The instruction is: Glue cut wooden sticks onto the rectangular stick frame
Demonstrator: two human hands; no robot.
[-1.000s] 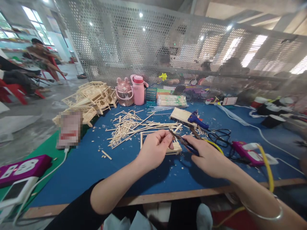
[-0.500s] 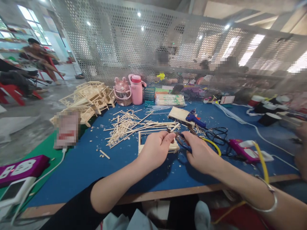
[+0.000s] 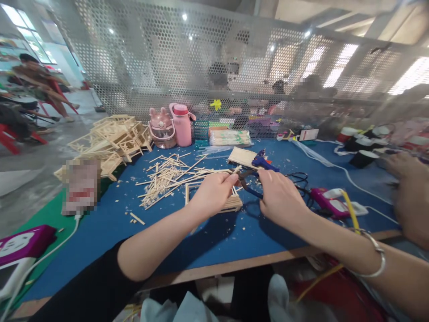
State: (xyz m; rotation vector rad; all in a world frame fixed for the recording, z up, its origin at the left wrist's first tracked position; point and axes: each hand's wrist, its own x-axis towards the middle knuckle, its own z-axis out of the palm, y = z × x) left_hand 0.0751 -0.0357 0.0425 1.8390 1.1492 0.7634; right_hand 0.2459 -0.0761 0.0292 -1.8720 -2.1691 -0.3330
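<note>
My left hand [image 3: 211, 193] is pinched shut on a thin wooden stick [image 3: 235, 170] above a small frame of glued sticks [image 3: 231, 205] on the blue table [image 3: 107, 237]. My right hand [image 3: 279, 198] is closed around the blue handles of a pair of cutters [image 3: 248, 184], whose jaws meet the stick's end. A loose heap of wooden sticks [image 3: 167, 175] lies just beyond my left hand. A blue glue gun [image 3: 263, 163] rests on a flat stick panel [image 3: 241, 156] behind the cutters.
Finished stick frames [image 3: 110, 141] are piled at the back left beside two pink bottles [image 3: 174, 125]. A purple power strip [image 3: 23, 239] lies at the left, another [image 3: 326, 201] with cables at the right. Another person's hand [image 3: 409, 197] reaches in from the right. A perforated screen [image 3: 214, 58] closes the table's far side.
Both hands have lifted off the stick frame and come closer together, bringing the cutters' jaws to the stick's end. Another person's hand has entered at the right. The view has swung right.
</note>
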